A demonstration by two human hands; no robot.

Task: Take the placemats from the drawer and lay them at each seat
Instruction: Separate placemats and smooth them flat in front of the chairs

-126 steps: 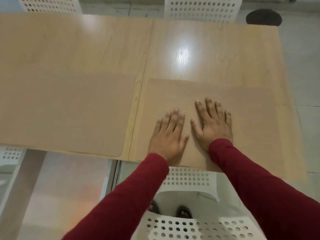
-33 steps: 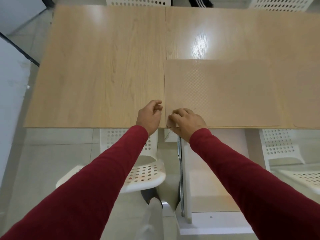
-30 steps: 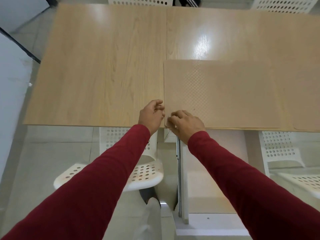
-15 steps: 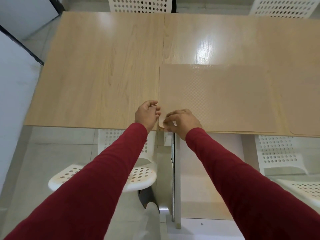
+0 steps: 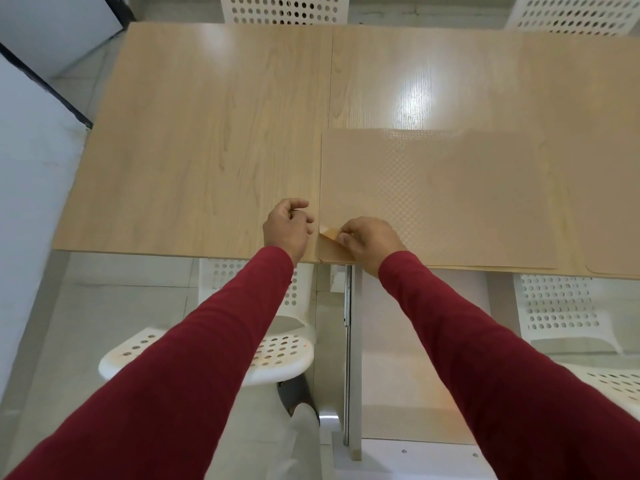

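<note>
A stack of tan textured placemats (image 5: 436,199) lies on the wooden table (image 5: 214,133), against its near edge and just right of the centre seam. My right hand (image 5: 369,239) pinches the near left corner of the top placemat and has peeled it up from the one beneath. My left hand (image 5: 287,226) is curled loosely beside that corner, resting on the bare table; whether it touches the mat I cannot tell. Another placemat (image 5: 609,216) lies flat at the far right, cut off by the frame.
White perforated chairs stand around the table: one (image 5: 263,348) below my left arm, one (image 5: 568,306) at the near right, two (image 5: 284,8) across the far side. A white wall (image 5: 31,202) and dark strip border the left.
My hands moved from lying flat on a laid placemat to the stack's near left corner. In the last second my right hand has peeled the top mat's corner up.
</note>
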